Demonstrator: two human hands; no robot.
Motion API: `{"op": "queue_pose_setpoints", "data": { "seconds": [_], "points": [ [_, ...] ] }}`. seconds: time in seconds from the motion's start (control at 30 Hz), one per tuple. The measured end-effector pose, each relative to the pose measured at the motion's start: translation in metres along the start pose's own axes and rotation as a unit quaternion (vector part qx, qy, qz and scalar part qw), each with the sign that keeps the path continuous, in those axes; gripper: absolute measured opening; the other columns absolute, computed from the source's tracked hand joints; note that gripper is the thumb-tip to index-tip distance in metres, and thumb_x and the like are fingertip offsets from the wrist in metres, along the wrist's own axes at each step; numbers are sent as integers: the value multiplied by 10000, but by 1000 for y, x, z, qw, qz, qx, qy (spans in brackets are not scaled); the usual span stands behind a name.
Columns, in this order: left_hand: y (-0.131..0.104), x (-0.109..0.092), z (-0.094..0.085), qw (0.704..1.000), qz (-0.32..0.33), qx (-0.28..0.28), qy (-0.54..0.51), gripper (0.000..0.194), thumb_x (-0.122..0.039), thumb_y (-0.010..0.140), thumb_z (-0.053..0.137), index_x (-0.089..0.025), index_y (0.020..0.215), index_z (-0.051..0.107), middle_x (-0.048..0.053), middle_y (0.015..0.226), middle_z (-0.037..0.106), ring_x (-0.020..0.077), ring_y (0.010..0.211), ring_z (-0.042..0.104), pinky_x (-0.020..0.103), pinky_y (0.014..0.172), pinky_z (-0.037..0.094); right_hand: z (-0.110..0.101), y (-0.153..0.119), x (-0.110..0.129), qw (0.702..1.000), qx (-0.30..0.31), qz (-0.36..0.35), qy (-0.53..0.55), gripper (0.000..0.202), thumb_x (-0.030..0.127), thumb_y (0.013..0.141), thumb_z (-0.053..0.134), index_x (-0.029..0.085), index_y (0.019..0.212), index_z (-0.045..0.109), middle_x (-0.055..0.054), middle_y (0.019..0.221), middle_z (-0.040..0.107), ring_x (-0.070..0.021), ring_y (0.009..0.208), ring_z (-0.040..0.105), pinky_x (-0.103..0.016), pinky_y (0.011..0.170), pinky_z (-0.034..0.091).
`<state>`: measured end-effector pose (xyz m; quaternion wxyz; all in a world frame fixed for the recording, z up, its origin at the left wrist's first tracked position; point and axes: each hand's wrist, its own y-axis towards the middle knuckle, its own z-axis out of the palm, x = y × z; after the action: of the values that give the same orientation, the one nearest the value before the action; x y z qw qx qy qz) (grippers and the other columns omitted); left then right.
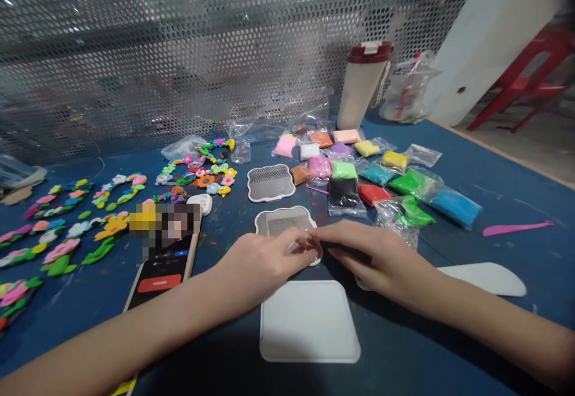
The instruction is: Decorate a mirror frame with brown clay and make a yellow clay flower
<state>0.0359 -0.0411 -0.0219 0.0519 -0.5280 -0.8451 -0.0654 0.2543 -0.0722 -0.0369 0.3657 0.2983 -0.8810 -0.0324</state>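
Board (309,321), white and round-cornered, lies flat on the blue counter (215,354) nearest the wearer, its longer side running left to right. To its left, the phone (166,267) lies screen up, its long axis slanting away and to the right, part of it hidden by the left forearm. Just beyond the board, the left hand (265,258) is bent over the near mirror (283,221), thumb and fingers drawn to a narrow gap; the right hand (390,258) reaches in from the other side, index stretched to the left fingertips, thumb a little apart. Whether either holds something small, I cannot tell. The mirror lies flat, partly covered by the left hand; its wavy white rim looks longest from left to right. Under the right hand lies a white paddle (487,277), also lengthwise left to right, rounded end pointing right. Beyond it, a pink knife (516,228) points its thin end right. Farther off are a second mirror (271,183), set the same way, colored packets (344,195) to its right and flowered rings (206,180) to its left. Behind stand the cup (362,87) and metal mesh (179,54).
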Motion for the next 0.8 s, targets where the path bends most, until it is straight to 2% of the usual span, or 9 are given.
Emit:
{"op": "queue_pose_setpoints", "data": {
  "seconds": [0.17, 0.3, 0.47, 0.53, 0.63, 0.8],
  "points": [
    [-3, -1, 4, 999, 16, -25, 17, 339, -171, 917, 386, -242, 1231, 492, 23, 1113, 610, 130, 640, 622, 241, 435, 430, 3, -6, -1, 998, 34, -31, -42, 360, 119, 898, 384, 191, 1231, 500, -103, 1111, 635, -174, 984, 606, -310, 791, 511],
    [-10, 0, 2, 999, 23, -28, -3, 352, -144, 905, 399, -206, 1243, 474, 28, 1143, 606, 130, 739, 638, 229, 479, 455, 3, -9, -3, 995, 36, -54, -75, 381, 107, 895, 372, 181, 1250, 489, -126, 1166, 618, -195, 1033, 599, -347, 833, 518],
    [-16, 0, -1, 1000, 19, -19, 7, 343, -121, 905, 382, -199, 1220, 492, 29, 1026, 634, 122, 623, 619, 224, 458, 456, 2, -10, -5, 989, 52, -101, -97, 404, 82, 881, 391, 196, 1244, 526, -99, 1230, 597, -193, 1132, 547, -358, 926, 478],
    [-17, 0, -1, 1000, 16, -9, 16, 343, -127, 910, 373, -203, 1223, 490, 36, 1012, 632, 137, 635, 627, 232, 457, 467, 2, -10, -7, 985, 64, -106, -119, 412, 91, 881, 402, 204, 1257, 527, -100, 1273, 563, -199, 1154, 524, -365, 933, 469],
    [-18, 0, -1, 1000, 9, 0, 23, 353, -125, 909, 372, -217, 1231, 485, 42, 1014, 630, 145, 647, 634, 234, 467, 479, 5, -10, -11, 979, 66, -113, -158, 458, 89, 875, 410, 216, 1309, 484, -114, 1341, 494, -224, 1203, 469, -401, 936, 455],
    [-21, 1, 2, 1000, 6, -5, 26, 330, -142, 918, 380, -208, 1222, 491, 45, 1005, 629, 138, 657, 635, 223, 476, 481, 8, -11, -17, 971, 80, -122, -189, 618, 2, 801, 436, 284, 1351, 421, -79, 1412, 418, -243, 1273, 388, -451, 965, 415]
  ]
}}
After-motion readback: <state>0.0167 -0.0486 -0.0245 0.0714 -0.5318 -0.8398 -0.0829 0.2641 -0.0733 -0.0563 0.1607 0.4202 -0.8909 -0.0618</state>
